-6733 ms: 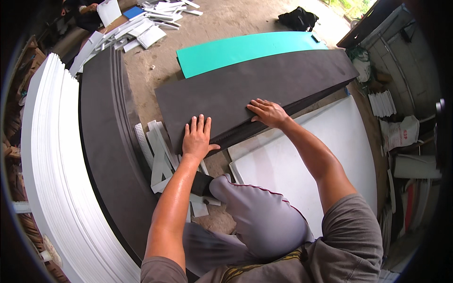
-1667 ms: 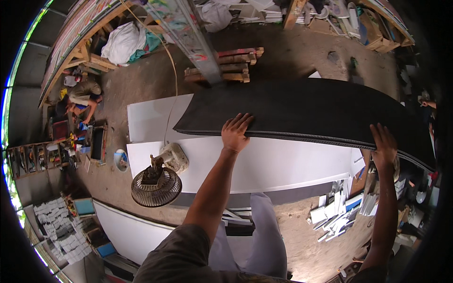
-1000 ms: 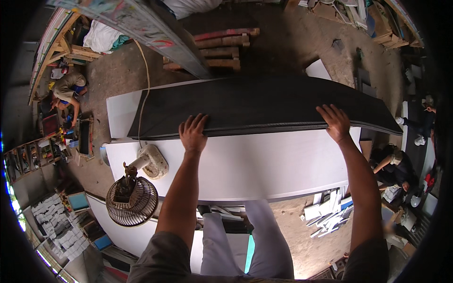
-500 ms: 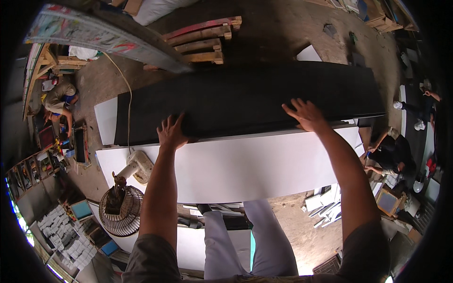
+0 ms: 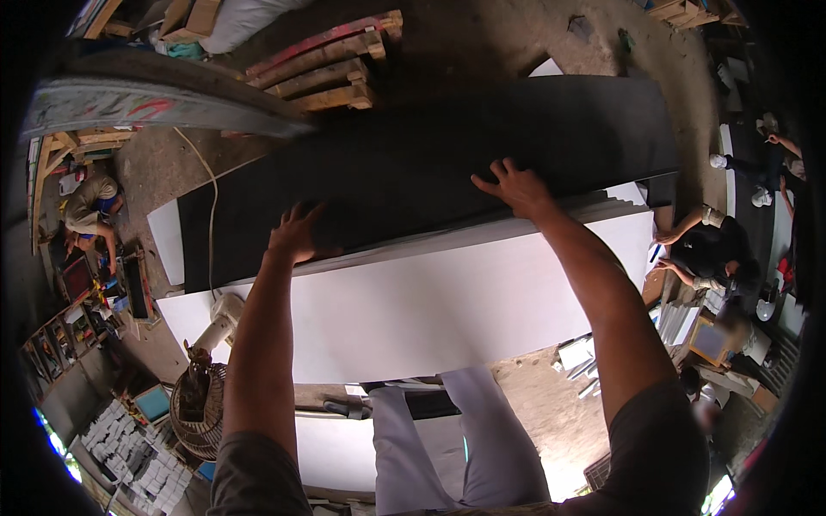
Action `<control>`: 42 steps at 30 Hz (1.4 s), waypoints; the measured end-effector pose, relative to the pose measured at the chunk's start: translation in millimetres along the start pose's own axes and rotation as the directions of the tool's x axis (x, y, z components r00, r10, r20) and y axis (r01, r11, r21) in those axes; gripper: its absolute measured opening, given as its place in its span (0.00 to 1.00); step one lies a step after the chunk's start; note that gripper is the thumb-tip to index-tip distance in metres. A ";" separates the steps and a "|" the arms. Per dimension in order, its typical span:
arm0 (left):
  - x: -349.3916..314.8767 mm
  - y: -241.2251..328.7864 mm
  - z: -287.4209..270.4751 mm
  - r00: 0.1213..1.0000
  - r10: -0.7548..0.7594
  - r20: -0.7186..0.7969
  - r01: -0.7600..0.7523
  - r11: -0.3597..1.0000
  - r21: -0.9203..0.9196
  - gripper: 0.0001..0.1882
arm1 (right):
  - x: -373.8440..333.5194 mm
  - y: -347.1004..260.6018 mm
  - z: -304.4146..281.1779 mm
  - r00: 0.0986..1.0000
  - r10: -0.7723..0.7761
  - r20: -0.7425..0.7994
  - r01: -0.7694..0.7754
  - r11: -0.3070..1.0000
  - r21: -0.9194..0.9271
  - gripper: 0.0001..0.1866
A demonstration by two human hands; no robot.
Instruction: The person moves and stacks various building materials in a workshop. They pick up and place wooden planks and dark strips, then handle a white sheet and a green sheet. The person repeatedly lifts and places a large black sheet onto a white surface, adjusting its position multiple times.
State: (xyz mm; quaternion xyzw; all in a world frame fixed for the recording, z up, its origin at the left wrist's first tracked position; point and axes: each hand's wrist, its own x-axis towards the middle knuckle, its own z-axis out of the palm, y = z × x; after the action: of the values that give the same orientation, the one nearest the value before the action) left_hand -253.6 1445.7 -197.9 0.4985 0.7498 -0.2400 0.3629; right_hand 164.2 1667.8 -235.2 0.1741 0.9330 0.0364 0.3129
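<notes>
Workshop floor (image 5: 465,43), brown; timber slats (image 5: 344,96), far left. Black sheet (image 5: 413,163), long, lying across the centre, just beyond white sheets (image 5: 447,301). Left hand (image 5: 297,234), fingers spread, on its near edge; right hand (image 5: 516,189), fingers spread, on its top. Caged fan (image 5: 194,404), near left.

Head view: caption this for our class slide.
Left hand and right hand on a black sheet beside white sheets.

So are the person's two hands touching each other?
Apart. The head view shows the left hand and the right hand well away from each other, with a bare stretch of the black sheet visible between them.
</notes>
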 end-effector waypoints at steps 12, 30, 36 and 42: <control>27.1 32.3 18.5 0.992 -0.114 -0.052 0.105 0.982 -0.155 0.76 | 0.5 -1.6 -14.2 0.970 -0.243 0.015 0.240 0.965 0.108 0.51; 30.5 59.3 28.6 0.993 0.069 -0.098 -0.073 0.997 -0.037 0.78 | 109.0 -84.1 -78.6 0.825 -0.509 -0.247 0.562 0.687 0.461 0.32; 38.9 76.5 22.4 0.993 0.021 -0.112 -0.026 0.999 -0.040 0.75 | 172.2 31.2 -81.3 0.802 0.383 -0.458 -0.132 0.862 0.490 0.45; 40.3 73.5 17.5 0.974 -0.079 -0.210 0.049 0.989 -0.142 0.69 | 200.8 14.4 -57.0 0.896 0.369 -0.248 -0.171 0.801 0.573 0.38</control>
State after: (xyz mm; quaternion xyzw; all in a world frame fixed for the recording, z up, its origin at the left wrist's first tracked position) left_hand -190.2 1484.7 -240.2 0.4714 0.8149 -0.1447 0.3046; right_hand -14.8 1753.4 -301.6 0.3786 0.9102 -0.1511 0.0734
